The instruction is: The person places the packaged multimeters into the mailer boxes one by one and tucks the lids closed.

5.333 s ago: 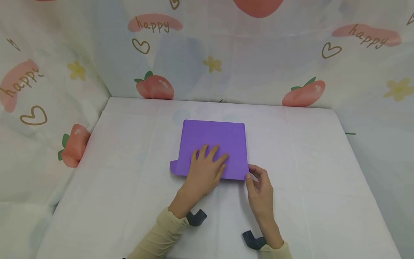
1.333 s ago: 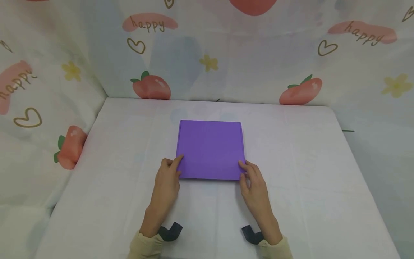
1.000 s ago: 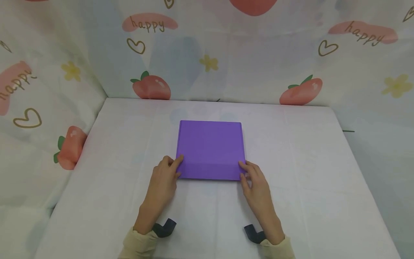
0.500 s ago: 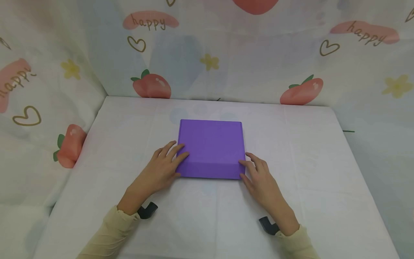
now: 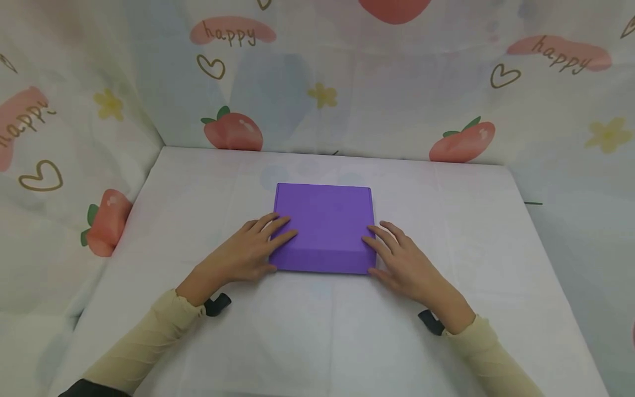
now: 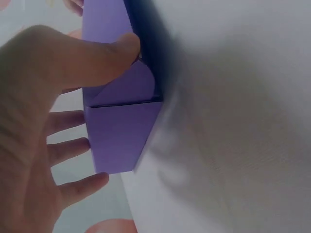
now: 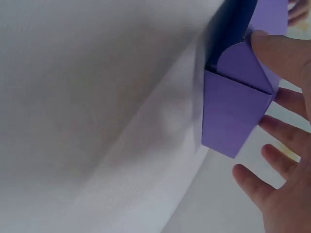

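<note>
A flat purple cardboard box (image 5: 322, 220) lies in the middle of the white-covered table. Over its near left corner my left hand (image 5: 248, 251) has its fingers spread on the lid and its thumb at the front edge. My right hand (image 5: 402, 259) mirrors it at the near right corner, some fingertips on the lid and others apart from the box. Close up in the left wrist view, the left thumb (image 6: 97, 58) presses against the front by a rounded purple tab (image 6: 131, 85). In the right wrist view, the right thumb (image 7: 282, 53) touches the front near a similar tab (image 7: 238, 65).
A white cloth covers the table (image 5: 322, 336). Patterned curtain (image 5: 372, 82) with strawberries and hearts hangs behind it and down both sides. A dark bracket (image 5: 218, 304) sits at the left wrist and another bracket (image 5: 430, 322) at the right.
My left hand has gone from the lid's middle to the left corner. The tab sticking out at left no longer shows. Lately both forearms swing outward and the fingers spread onto the lid.
</note>
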Tool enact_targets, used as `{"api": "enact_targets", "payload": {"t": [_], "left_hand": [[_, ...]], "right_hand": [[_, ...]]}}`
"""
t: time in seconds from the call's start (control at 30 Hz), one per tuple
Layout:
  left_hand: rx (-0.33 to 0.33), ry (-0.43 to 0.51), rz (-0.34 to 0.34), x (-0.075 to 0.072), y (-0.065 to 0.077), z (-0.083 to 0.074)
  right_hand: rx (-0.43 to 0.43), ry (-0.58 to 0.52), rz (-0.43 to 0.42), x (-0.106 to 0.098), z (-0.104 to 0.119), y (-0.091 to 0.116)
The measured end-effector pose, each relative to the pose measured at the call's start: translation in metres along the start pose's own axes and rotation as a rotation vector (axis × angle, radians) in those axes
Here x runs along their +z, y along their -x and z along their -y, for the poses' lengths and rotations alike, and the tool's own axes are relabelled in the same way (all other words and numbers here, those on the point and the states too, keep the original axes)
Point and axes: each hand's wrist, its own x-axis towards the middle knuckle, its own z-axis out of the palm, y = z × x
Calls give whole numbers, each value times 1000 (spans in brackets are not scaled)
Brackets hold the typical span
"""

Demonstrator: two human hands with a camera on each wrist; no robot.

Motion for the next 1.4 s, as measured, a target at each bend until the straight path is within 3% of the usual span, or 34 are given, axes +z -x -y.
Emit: {"api": "enact_targets", "payload": {"t": [0.33,0.57,1.13,1.27,1.4], "left_hand": [[59,-90,-50,8,-4,2],[98,-122,-137,20,-7,8],[101,-52,-264,27,-8,14],[46,78,-277,27,-11,12],[-122,276,-327,28,-21,8]], "right_hand": [[-20,-20,20,3,-3,-5],[-15,-24,-19,10,-6,-7],[-73,62,-126,17,-12,-11],[-1,-84,-118,20,-15,-8],[149,-388,-149,20,-16,-9]]}}
